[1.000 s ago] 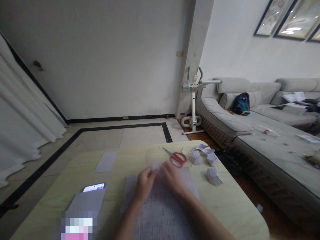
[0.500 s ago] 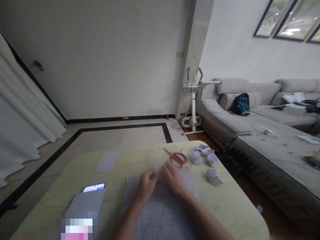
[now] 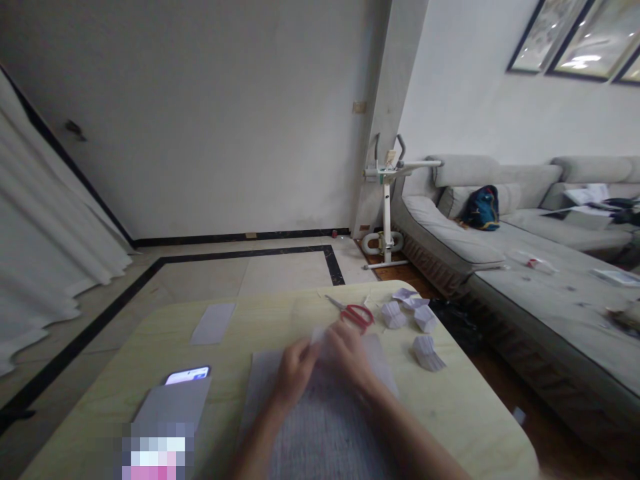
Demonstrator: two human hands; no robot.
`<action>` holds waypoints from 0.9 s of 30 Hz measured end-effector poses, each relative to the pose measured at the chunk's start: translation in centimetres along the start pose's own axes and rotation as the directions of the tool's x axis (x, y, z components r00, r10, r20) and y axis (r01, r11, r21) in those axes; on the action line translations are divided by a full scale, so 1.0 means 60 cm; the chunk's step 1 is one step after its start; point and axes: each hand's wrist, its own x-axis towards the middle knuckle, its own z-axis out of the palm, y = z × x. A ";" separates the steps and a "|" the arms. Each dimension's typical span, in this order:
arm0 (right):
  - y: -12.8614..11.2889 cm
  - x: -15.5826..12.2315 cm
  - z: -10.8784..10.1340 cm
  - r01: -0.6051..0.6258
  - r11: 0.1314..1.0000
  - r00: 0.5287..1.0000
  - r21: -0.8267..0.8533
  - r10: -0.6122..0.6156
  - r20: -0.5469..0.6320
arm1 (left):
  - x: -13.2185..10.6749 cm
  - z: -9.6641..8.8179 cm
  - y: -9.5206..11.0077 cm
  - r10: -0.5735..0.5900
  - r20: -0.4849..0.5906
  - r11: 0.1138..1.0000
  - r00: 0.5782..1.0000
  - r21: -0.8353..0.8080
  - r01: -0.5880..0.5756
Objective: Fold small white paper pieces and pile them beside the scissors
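Observation:
My left hand (image 3: 296, 365) and my right hand (image 3: 349, 353) meet over a large lined sheet of paper (image 3: 325, 430) on the table. Both are closed, with fingertips pinching a small piece of white paper (image 3: 317, 335) between them. Blur and my fingers hide most of that piece. Just beyond my right hand lie red-handled scissors (image 3: 357, 317), blades pointing to the far left. To their right sit several folded paper pieces (image 3: 394, 315), and one more folded paper piece (image 3: 428, 353) rests nearer to me.
The pale wooden table (image 3: 465, 413) has rounded corners. A white paper slip (image 3: 214, 324) lies at its far left, with a lit phone (image 3: 188, 376) partly under a grey flat object (image 3: 173, 407) nearer me. A grey sofa (image 3: 540, 293) stands right, beside a white exercise machine (image 3: 387, 213).
My hands stay almost in place, with slight finger movement around the small paper. The scissors and folded pieces have not moved.

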 end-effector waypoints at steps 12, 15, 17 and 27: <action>-0.007 0.001 -0.004 0.075 0.996 0.997 -0.053 -0.077 -0.030 | 0.000 -0.003 0.004 0.043 -0.093 0.993 0.995 0.112 -0.032; -0.004 0.001 -0.005 0.065 0.997 0.998 -0.037 -0.066 -0.017 | 0.005 -0.007 0.004 0.025 -0.161 0.995 0.987 0.103 -0.008; -0.003 0.000 -0.004 0.067 0.996 0.998 -0.050 -0.068 -0.003 | 0.008 -0.009 0.003 0.020 -0.183 0.996 0.983 0.091 -0.004; 0.008 0.004 0.003 -0.008 0.997 1.000 -0.077 0.009 0.014 | 0.009 -0.009 0.001 -0.025 -0.138 0.999 0.990 0.031 0.030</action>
